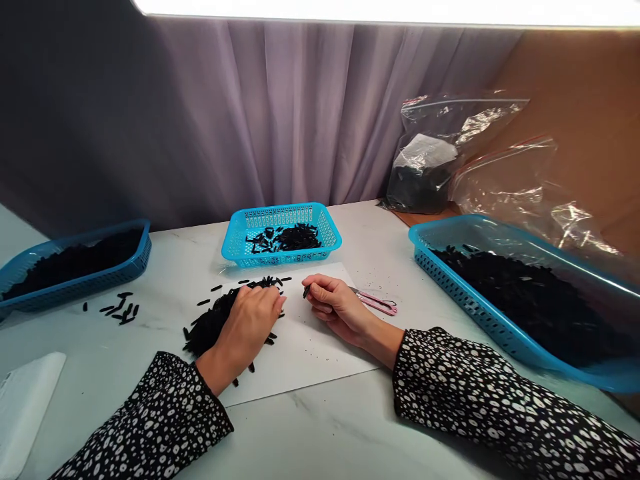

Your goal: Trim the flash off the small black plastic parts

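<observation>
My left hand (250, 323) rests palm down on a heap of small black pieces (210, 323) spread over a white sheet (310, 347), its fingers curled into the heap. My right hand (336, 308) lies just to the right on the sheet, thumb and forefinger pinched on one small black piece (306, 291). A pink snipping tool (376, 302) pokes out from under my right hand. Both sleeves are black with white spots.
A small light-blue basket (235, 233) with some black pieces sits behind the sheet. Larger blue baskets heaped with black pieces stand at the left (135, 263) and right (450, 270). Loose pieces (120, 311) lie at left. Plastic bags (450, 150) lean at the back right.
</observation>
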`<state>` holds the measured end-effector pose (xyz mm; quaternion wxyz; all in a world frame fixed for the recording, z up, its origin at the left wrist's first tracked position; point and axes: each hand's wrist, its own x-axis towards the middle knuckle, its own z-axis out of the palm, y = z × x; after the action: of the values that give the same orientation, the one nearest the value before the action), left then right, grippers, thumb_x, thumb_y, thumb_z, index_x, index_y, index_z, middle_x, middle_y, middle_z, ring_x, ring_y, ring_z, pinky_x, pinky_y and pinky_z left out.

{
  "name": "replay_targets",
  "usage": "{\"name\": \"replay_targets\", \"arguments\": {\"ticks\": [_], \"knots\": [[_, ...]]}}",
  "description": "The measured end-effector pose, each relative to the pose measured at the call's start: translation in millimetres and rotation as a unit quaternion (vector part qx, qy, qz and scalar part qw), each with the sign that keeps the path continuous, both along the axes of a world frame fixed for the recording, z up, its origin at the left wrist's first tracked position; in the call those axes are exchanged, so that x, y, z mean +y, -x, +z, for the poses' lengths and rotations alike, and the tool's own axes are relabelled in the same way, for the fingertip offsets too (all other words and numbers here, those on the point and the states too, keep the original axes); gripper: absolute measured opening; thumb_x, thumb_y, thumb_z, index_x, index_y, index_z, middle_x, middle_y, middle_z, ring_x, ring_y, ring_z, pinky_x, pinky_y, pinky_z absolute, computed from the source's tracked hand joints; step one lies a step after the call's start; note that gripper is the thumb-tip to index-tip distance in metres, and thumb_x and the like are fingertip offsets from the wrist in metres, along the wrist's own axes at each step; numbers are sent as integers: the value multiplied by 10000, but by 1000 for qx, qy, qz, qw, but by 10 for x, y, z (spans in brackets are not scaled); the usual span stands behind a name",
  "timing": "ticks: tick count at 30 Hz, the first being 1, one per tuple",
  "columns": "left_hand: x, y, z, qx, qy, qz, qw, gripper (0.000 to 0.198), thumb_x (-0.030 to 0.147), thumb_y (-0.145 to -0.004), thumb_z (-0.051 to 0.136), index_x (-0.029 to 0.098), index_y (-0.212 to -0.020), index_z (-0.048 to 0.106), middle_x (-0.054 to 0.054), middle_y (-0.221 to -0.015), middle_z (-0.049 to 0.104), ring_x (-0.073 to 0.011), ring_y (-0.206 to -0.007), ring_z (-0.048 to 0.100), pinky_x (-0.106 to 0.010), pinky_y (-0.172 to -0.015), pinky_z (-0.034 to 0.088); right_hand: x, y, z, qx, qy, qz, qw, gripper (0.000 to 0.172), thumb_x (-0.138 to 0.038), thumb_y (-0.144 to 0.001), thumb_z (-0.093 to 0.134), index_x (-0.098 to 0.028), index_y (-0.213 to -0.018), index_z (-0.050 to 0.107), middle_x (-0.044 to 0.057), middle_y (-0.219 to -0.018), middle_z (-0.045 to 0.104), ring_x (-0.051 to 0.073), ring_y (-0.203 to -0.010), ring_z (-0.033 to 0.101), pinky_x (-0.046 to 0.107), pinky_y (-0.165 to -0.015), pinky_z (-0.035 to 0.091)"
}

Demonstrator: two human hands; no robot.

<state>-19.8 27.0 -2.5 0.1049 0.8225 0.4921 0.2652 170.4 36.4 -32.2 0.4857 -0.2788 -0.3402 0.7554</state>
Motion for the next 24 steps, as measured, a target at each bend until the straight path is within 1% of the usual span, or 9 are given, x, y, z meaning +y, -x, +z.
{"name": "replay_targets", "arguments": {"ticks": [2,3,5,8,11,15,18,21,24], "knots": [[10,-12,80,-97,64,51,992,355,396,-943,473,235,-630,432,29,-531,496,-160,-523,450,-296,-580,338,3,4,-4,-1,-4,0,1000,339,-386,-655,871,-173,-849,693,-63,-609,404,65,-496,199,249,-460,106],[13,-21,114,-162,118,73,977,361,428,-938,483,233,-638,440,42,-506,484,-140,-477,431,-272,-527,321,5,7,-7,-1,-6,-2,1000,337,-386,-655,871,-172,-843,690,-63,-610,398,64,-497,198,249,-460,108],[14,-47,167,-306,245,103,914,382,504,-914,520,218,-664,476,51,-514,503,-92,-396,382,-226,-430,257,9,10,-13,-3,-10,-5,1000,335,-385,-653,873,-171,-829,684,-65,-604,384,65,-497,202,248,-458,111],[2,-95,216,-466,386,120,787,400,525,-861,623,176,-693,523,6,-622,604,-28,-365,354,-166,-355,171,17,7,-29,-5,-19,0,1000,331,-393,-668,864,-166,-826,683,-73,-567,361,66,-491,209,246,-453,103],[-19,-124,232,-525,436,132,719,363,425,-871,668,151,-675,533,-35,-639,644,-11,-394,400,-112,-335,178,26,2,-49,-6,-26,21,999,303,-405,-727,823,-158,-847,694,-75,-530,379,62,-469,207,245,-442,84],[-25,-107,211,-566,445,130,682,289,319,-919,622,135,-701,577,-68,-663,668,-40,-468,506,-92,-345,258,30,6,-55,-1,-18,14,1000,286,-380,-723,821,-171,-876,697,11,-782,631,41,-466,254,241,-427,81],[-14,-87,196,-584,447,119,667,239,274,-937,583,128,-750,616,-79,-701,675,-78,-554,582,-112,-377,324,27,15,-39,3,-6,11,1000,299,-350,-702,836,-180,-913,709,26,-872,673,37,-470,272,239,-425,92],[-21,-87,192,-589,446,95,667,229,287,-931,591,126,-776,638,-78,-739,678,-89,-597,591,-129,-420,369,30,25,-26,7,-8,9,1000,297,-321,-697,841,-179,-928,720,19,-865,683,29,-463,281,231,-425,121],[-65,-108,178,-580,439,59,684,202,298,-859,702,126,-772,642,-60,-768,677,-66,-598,551,-122,-456,366,36,32,-30,13,-15,9,1000,297,-302,-693,843,-173,-928,717,20,-864,697,22,-452,288,222,-424,146]]}}
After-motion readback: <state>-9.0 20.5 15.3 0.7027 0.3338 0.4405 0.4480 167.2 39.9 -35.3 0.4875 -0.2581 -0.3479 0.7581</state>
